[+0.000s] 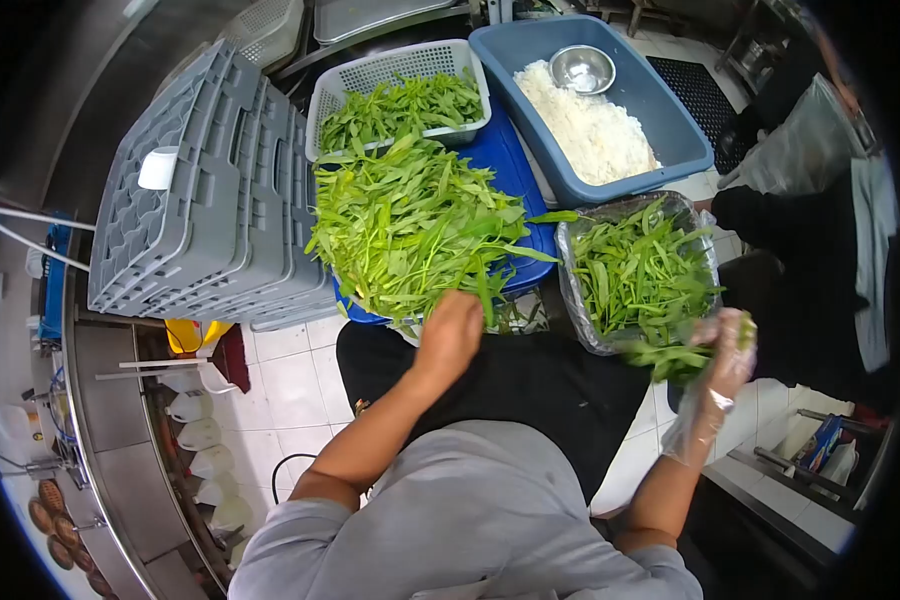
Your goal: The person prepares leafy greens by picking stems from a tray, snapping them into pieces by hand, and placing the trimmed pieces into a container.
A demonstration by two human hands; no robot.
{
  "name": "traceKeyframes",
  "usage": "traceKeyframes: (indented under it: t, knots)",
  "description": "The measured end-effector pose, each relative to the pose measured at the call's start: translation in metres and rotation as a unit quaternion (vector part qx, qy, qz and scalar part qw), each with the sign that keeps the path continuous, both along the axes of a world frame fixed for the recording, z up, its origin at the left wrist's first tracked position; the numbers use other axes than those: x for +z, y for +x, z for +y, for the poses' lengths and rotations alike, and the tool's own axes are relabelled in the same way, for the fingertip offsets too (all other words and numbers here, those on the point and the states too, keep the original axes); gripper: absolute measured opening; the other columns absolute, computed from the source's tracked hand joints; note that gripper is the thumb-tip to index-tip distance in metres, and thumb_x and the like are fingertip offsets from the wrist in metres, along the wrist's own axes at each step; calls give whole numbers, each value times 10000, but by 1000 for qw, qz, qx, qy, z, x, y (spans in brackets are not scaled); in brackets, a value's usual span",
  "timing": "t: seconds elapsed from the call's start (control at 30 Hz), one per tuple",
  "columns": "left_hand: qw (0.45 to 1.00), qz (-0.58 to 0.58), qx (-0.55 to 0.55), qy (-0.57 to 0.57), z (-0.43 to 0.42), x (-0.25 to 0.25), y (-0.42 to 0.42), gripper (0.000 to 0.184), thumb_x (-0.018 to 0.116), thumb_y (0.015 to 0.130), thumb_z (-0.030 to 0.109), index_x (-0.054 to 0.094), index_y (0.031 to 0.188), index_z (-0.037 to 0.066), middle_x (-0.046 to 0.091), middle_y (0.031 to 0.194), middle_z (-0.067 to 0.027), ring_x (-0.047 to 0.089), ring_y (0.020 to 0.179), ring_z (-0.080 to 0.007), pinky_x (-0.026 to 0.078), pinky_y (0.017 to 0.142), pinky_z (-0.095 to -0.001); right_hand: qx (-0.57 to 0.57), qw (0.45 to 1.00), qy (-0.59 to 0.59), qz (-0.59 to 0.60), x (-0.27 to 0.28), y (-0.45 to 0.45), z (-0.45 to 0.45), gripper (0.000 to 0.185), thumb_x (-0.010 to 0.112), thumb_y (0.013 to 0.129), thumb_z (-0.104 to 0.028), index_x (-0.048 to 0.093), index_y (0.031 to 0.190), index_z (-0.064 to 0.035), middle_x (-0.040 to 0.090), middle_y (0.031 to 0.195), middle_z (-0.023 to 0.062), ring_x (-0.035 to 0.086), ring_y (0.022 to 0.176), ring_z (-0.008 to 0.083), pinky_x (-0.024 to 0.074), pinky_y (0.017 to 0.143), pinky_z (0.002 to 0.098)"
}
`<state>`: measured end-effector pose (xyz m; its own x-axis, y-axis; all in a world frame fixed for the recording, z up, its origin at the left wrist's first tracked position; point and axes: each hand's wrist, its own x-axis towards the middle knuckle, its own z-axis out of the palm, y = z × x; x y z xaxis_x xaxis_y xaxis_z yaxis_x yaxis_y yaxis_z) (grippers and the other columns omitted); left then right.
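A big heap of water spinach (410, 225), with long narrow leaves and green stems, lies in front of me. At its near edge my left hand (450, 335), bare, is closed on some of the stems; its fingertips are partly hidden. My right hand (732, 355) wears a clear plastic glove and is closed on a bunch of water spinach (675, 360), slightly blurred. That bunch hangs over the near right edge of a bin (592, 342) lined with clear plastic. Cut water spinach (635, 265) fills much of this bin.
Behind the heap stand a grey perforated basket (395, 68) of greens and a blue-grey tub (685, 150) with white rice (580, 130) and a metal bowl (582, 70). Stacked grey racks (220, 180) rise at left. Another person (800, 230) in dark clothes is at right.
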<state>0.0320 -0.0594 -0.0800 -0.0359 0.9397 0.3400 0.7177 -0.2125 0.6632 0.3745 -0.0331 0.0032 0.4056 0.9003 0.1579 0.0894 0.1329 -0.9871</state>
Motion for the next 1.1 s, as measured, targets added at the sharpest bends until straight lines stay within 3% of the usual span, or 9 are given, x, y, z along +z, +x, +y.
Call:
traceKeyframes:
  t: [0.17,0.3,0.5,0.53,0.63,0.73,0.8,0.9,1.1]
  knots:
    - [995,42,91,-20,14,-21,-17,162,674,827,61,611,968,12,583,855,-159,604,736,-352,489,646,-415,191,969,-153,17,15,-77,2,159,595,888,-79,628,1042,-54,510,755,-55,443,626,29,350,543,195]
    - [985,114,113,-68,28,-29,-15,178,695,817,79,637,971,13,613,896,-139,614,743,-333,490,640,-417,282,949,-108,-95,25,-107,-3,149,644,872,-92,660,1001,-20,594,781,-19,509,691,50,430,624,228]
    - [989,36,57,128,28,14,-18,147,657,839,99,673,955,11,631,906,-143,587,667,-346,499,655,-379,293,927,-229,-55,8,-101,-13,144,659,874,-106,669,975,-4,639,798,6,558,739,77,459,686,251]
    - [996,20,32,78,25,16,-21,165,637,875,90,664,996,-19,636,906,-101,580,640,-257,490,650,-337,300,921,-247,-29,-1,-98,-15,146,660,874,-100,670,978,2,656,799,10,576,734,95,466,678,270]
    - [894,-399,33,-201,25,33,-11,182,607,924,116,656,995,-44,630,892,-52,590,685,-154,478,610,-297,316,928,-194,-35,-11,-101,-19,146,667,872,-117,671,969,-8,653,767,5,571,686,103,460,628,289]
    - [823,-505,22,-258,28,27,-10,226,571,964,169,655,1010,-36,590,812,-6,522,649,-69,433,556,-245,333,916,-179,-134,-5,-106,-18,192,655,881,-210,663,951,-31,645,757,106,598,661,189,467,643,331]
    - [789,-546,25,-281,28,21,-8,234,563,968,188,656,1019,-20,558,777,8,464,607,-53,393,527,-224,351,903,-187,-164,2,-110,-13,220,647,882,-252,654,952,-44,636,802,175,625,721,281,479,680,372]
    - [781,-543,34,-308,25,20,1,243,545,978,219,658,1001,5,533,747,29,389,579,-35,346,505,-203,349,891,-171,-234,7,-120,-7,183,677,871,-200,677,954,-36,638,748,55,570,680,115,456,655,287]
    - [861,-392,-19,-324,15,15,14,257,505,990,241,631,945,22,572,762,8,457,621,-72,375,567,-228,325,840,93,-424,-7,-137,4,299,717,732,-148,671,1026,-125,656,882,108,633,785,312,510,668,398]
